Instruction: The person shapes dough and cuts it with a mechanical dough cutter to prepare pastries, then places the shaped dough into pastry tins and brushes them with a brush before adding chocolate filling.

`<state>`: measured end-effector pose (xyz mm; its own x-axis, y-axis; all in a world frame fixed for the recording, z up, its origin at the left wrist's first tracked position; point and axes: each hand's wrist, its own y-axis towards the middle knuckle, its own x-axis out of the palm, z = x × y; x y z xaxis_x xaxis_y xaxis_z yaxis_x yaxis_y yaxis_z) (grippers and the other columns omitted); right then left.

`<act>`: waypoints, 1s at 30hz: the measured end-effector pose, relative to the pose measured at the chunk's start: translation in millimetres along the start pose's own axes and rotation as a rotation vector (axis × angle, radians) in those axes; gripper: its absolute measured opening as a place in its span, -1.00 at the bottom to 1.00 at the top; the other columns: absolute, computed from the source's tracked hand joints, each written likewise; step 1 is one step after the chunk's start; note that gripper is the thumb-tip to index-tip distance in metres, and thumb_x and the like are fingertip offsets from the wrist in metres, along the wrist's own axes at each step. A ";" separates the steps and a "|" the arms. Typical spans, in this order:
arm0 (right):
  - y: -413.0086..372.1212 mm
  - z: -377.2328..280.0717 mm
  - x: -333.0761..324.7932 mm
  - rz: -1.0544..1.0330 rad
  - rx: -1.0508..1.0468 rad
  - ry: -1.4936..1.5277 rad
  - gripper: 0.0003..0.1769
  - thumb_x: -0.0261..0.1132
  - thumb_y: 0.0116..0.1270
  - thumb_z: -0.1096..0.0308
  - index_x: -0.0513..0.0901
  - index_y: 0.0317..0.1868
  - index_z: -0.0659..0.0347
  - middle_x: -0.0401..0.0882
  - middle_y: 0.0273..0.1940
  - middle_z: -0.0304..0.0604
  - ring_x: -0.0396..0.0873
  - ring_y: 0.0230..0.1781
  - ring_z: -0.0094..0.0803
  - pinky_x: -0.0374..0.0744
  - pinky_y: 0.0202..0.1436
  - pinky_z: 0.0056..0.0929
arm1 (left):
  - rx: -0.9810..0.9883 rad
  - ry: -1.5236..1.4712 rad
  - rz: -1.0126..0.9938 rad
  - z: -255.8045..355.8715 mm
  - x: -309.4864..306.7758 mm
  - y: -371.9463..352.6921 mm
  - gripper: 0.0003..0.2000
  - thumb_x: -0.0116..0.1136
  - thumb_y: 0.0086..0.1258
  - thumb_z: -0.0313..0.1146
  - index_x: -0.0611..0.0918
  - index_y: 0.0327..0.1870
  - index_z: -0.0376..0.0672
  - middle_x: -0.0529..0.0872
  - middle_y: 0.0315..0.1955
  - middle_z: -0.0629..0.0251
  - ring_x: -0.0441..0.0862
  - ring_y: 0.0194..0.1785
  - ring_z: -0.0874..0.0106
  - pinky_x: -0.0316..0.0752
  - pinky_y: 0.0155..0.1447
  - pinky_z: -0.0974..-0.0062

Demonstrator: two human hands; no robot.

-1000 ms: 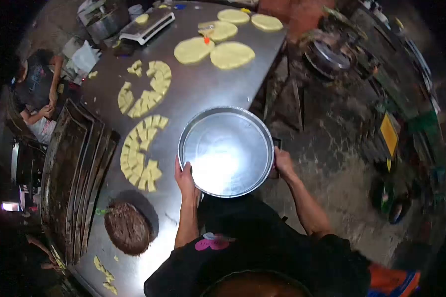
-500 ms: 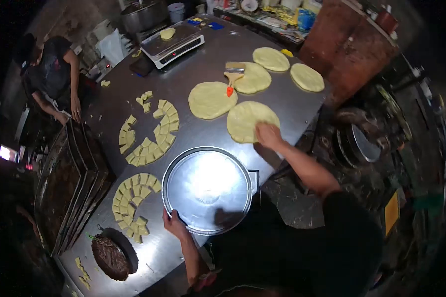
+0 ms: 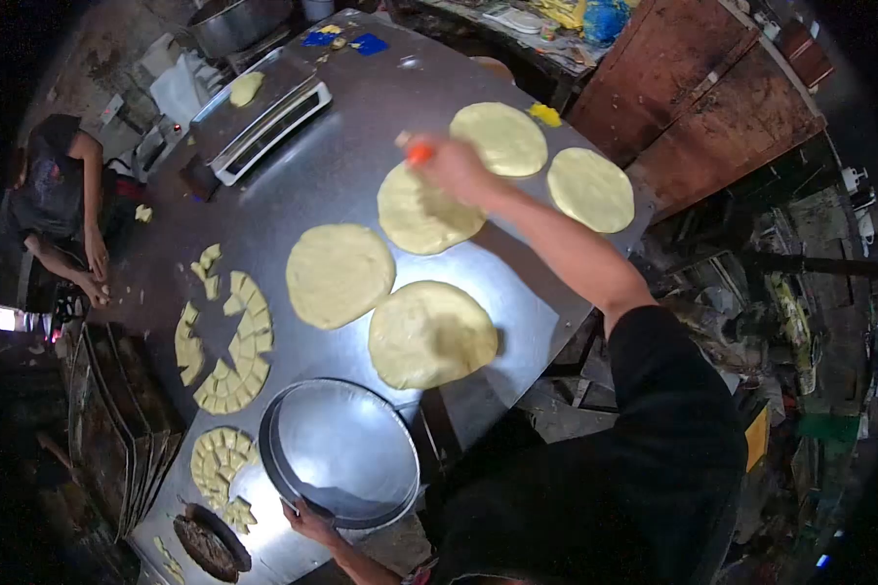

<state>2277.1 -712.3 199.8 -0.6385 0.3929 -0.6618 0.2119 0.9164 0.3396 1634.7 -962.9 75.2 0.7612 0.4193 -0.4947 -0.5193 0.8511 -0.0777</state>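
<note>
My left hand (image 3: 310, 520) grips the near rim of a round metal pan (image 3: 346, 444), which is tilted at the table's near edge. Over the dough, my right hand (image 3: 451, 171) is closed around a brush with an orange handle tip (image 3: 419, 151); its bristles are mostly hidden and blurred. Beneath that hand lies a flat dough round (image 3: 424, 214). Another dough round (image 3: 429, 341) is just beyond the pan, with a third dough round (image 3: 339, 276) to its left. Two farther rounds lie at the back right, including a dough round (image 3: 591, 190) near the table edge.
Cut dough pieces (image 3: 251, 336) form broken rings on the left. A bowl of dark filling (image 3: 205, 546) sits at the near left. Stacked dark trays (image 3: 117, 429) stand beside the table. A scale (image 3: 273, 132) is at the back, and another person (image 3: 59, 185) works at far left.
My right hand has left the nearest dough round and picked up the brush that lay across another round. My left hand still holds the pan, now more tilted. The view has shifted.
</note>
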 end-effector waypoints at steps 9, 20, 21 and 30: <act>10.0 204.3 -153.3 0.240 0.381 -0.329 -0.77 0.32 0.24 0.20 0.66 -0.10 0.03 0.67 -0.26 -0.04 0.67 -0.20 -0.18 0.56 -0.09 -0.31 | -0.048 -0.116 0.026 -45.9 -13.6 16.6 -0.56 0.09 0.40 -0.38 0.42 0.24 -0.45 0.56 0.09 0.02 0.47 0.10 0.29 0.30 0.25 0.37; -87.0 27.3 -109.3 0.022 0.398 1.128 -0.84 0.11 0.46 0.32 0.43 0.01 0.04 0.49 0.05 -0.15 0.53 0.06 -0.23 0.47 0.24 -0.12 | -0.113 -0.074 -0.027 7.8 15.4 15.4 -0.63 0.08 0.36 -0.47 0.49 0.19 -0.33 0.64 -0.31 0.30 0.49 -0.34 0.59 0.42 -0.29 0.65; -120.5 -21.6 -73.5 -0.199 0.416 1.040 -0.85 0.12 0.44 0.35 0.46 -0.02 0.07 0.49 0.08 -0.13 0.51 0.10 -0.23 0.46 0.25 -0.12 | -0.100 -0.089 -0.085 27.7 17.9 16.7 -0.63 0.10 0.37 -0.44 0.50 0.18 -0.33 0.65 -0.32 0.31 0.48 -0.37 0.57 0.42 -0.29 0.60; -224.0 -264.2 180.7 -1.280 -0.249 0.273 -0.66 0.07 0.39 0.33 0.50 0.16 0.09 0.56 -0.22 -0.05 0.60 -0.24 -0.30 0.61 -0.13 -0.37 | 0.282 -0.004 -0.036 20.8 37.4 46.9 -0.71 0.09 0.42 -0.33 0.61 0.05 -0.30 0.67 -0.24 0.06 0.61 -0.15 0.31 0.48 -0.03 0.43</act>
<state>1918.8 -866.8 180.7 -0.4179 -0.7836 -0.4596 -0.7659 0.5760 -0.2857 1646.9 -900.7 71.0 0.7791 0.3881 -0.4924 -0.3639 0.9194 0.1490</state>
